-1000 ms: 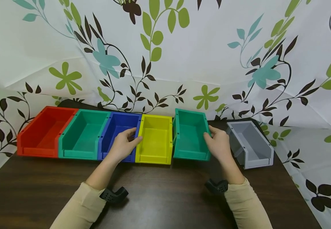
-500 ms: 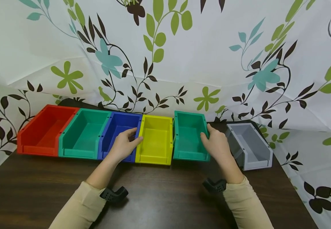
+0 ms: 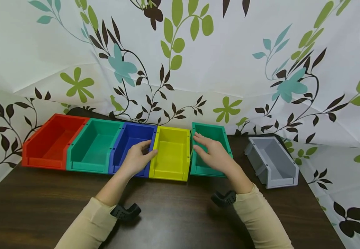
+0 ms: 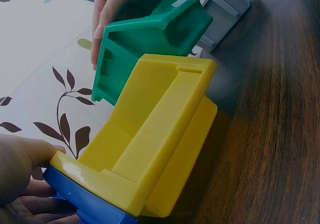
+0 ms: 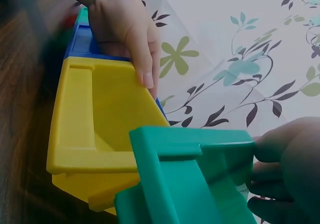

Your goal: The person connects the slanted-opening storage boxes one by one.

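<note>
A row of plastic storage bins lies on the table. My left hand (image 3: 136, 159) grips the adjoining walls of the blue bin (image 3: 141, 126) and the yellow bin (image 3: 169, 174), thumb on the yellow side, fingers on the blue. In the left wrist view, the yellow bin (image 4: 160, 134) stands hard against the blue bin (image 4: 85, 196). My right hand (image 3: 215, 154) reaches across the right-hand green bin (image 3: 208, 170), fingers extended, fingertips right at its left rim. The hand hides part of this bin's inside. A narrow gap shows between the green and yellow bins.
Left of the blue bin, another green bin (image 3: 88, 167) and a red bin (image 3: 46, 162) continue the row. A grey bin (image 3: 282, 181) stands apart at the right, angled near the table's edge. Behind the dark wooden table (image 3: 167, 214) hangs a leaf-patterned cloth (image 3: 211, 62).
My right hand has let go of the right wall of the right-hand green bin and moved left across it to its left rim. My left hand keeps its grip in place.
</note>
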`<state>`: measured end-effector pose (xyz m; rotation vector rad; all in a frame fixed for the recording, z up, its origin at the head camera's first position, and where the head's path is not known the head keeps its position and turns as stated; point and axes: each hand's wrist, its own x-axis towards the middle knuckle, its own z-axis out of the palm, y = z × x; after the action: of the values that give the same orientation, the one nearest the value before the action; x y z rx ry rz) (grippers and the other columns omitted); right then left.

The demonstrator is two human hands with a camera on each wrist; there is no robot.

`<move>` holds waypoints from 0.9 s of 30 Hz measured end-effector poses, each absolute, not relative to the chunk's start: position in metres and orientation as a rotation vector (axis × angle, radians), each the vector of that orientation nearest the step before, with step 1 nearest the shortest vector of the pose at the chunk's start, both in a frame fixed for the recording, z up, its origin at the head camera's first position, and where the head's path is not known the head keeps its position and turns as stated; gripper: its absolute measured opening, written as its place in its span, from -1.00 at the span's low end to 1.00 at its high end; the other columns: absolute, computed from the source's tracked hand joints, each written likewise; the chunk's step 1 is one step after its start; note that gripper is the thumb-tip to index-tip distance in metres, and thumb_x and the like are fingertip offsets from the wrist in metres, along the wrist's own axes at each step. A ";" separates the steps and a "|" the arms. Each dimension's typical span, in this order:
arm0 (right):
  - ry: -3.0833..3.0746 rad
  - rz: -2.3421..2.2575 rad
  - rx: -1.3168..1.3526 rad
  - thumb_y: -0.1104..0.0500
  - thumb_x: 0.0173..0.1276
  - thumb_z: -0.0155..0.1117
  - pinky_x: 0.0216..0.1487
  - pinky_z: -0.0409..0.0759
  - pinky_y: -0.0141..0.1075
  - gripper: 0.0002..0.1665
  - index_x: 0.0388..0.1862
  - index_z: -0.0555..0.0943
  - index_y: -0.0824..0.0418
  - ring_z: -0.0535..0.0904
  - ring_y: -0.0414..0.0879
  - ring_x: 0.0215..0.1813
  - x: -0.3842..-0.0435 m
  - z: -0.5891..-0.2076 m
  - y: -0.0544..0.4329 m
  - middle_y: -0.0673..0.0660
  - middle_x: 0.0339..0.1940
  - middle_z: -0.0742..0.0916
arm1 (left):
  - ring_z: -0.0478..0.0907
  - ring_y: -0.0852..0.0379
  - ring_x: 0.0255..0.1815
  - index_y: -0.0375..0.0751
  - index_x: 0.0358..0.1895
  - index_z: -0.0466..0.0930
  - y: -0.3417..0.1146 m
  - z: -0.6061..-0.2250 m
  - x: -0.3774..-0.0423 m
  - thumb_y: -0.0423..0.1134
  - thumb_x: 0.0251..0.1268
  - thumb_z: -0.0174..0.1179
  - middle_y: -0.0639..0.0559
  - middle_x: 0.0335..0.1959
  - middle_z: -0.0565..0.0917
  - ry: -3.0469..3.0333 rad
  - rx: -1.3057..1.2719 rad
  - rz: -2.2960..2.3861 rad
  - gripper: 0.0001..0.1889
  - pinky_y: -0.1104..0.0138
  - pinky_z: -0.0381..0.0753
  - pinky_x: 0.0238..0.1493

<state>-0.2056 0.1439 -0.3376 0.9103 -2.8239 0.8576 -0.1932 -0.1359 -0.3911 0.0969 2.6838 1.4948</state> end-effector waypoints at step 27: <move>-2.926 0.829 0.920 0.05 0.47 0.03 0.38 0.30 0.01 -0.41 0.38 0.30 0.31 0.21 0.04 0.47 -0.207 -0.354 0.140 0.18 0.45 0.33 | 0.36 -0.19 0.33 -0.31 0.40 0.19 -0.135 -0.390 -0.193 -0.05 0.36 0.10 -0.27 0.38 0.32 2.680 0.084 1.471 -0.35 0.00 0.43 0.25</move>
<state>-0.2067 0.1402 -0.3540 0.9205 -2.9263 0.8286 -0.1931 -0.1352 -0.3898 0.0844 2.6805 1.4713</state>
